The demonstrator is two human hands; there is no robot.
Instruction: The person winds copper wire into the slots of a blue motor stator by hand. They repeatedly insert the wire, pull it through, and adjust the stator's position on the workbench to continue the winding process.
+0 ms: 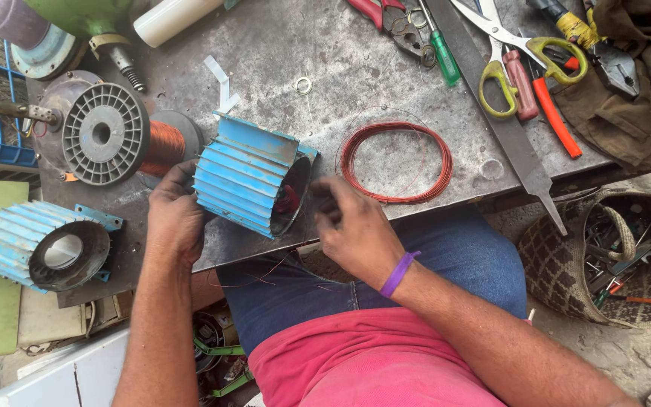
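A blue finned motor housing [244,175] lies on its side on the metal workbench [386,60], its open end facing right with red winding inside. My left hand [176,215] grips the housing's closed left end. My right hand [349,226], with a purple wristband, is at the open mouth, fingertips pinched on thin copper wire there. A loose coil of red copper wire [396,161] lies on the bench just right of the housing.
A grey spool of copper wire [114,136] sits left of the housing. A second blue housing [39,245] rests at the far left. Scissors [518,56], pliers, a screwdriver and a file lie at the back right. A woven basket [604,256] of tools stands right.
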